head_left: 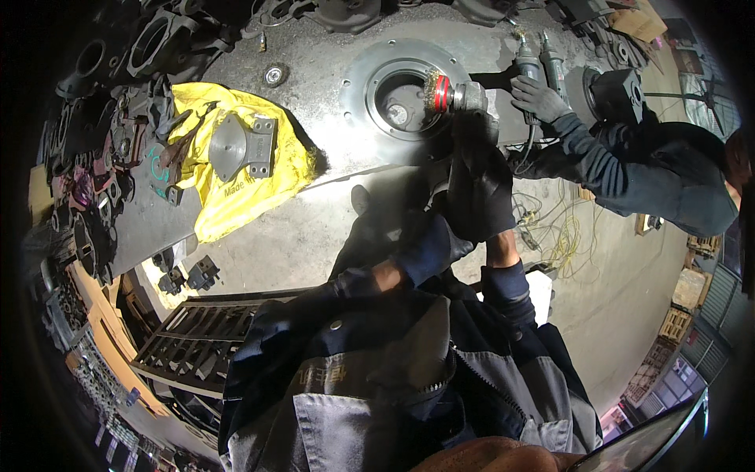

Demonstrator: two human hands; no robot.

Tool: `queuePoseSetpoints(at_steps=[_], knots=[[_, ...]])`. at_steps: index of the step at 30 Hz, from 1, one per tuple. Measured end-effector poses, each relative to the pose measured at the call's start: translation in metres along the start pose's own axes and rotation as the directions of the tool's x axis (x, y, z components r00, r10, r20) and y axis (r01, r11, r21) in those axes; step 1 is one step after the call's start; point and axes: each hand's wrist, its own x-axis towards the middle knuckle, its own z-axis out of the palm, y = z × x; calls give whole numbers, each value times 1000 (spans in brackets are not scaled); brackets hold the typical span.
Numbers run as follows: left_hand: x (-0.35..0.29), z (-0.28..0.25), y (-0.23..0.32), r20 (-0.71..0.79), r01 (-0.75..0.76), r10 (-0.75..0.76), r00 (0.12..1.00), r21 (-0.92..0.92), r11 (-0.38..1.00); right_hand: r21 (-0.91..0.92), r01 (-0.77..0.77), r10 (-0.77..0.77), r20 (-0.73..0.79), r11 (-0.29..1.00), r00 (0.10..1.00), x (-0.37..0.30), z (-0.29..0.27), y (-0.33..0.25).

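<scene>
My right hand (481,185), in a dark glove, is wrapped round the body of an angle grinder (472,97). Lower and to its left, my left hand (427,250), in a dark blue glove, closes at the tool's rear end; shadow hides most of its fingers. On the grinder's head sits a wire cup brush (437,92) with a red band. The brush is over the right side of the bore in a round metal flange (358,86), which has bolt holes along its rim. Whether the bristles touch the metal I cannot tell.
A co-worker's grey-gloved hand (541,98) is at one of two straight grinders (527,63) on the right. A machined bracket (240,148) lies on a yellow sack (206,206). Dark castings (153,43) crowd the bench's left; cables (570,248) trail on the floor.
</scene>
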Motion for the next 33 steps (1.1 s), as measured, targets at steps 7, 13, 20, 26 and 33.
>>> queuePoseSetpoints(at_steps=[7, 13, 20, 26, 33], knots=[[-17, -8, -9, -68, 53, -60, 996, -104, 993, 390, -281, 308, -7, 877, 951, -13, 27, 2], [-23, 13, -41, -105, -78, 91, 990, 121, 990, 314, -134, 147, -18, 940, 989, -16, 51, 16], [-25, -63, -2, 349, 72, -112, 930, 126, 989, 276, -454, 440, 113, 847, 891, 4, 41, -20], [-21, -106, 52, 269, 443, -416, 869, -44, 896, 674, -578, 590, 256, 459, 766, 20, 42, -35], [-16, -104, 44, 287, 386, -335, 898, -146, 911, 698, -577, 635, 226, 423, 739, 22, 43, -37]])
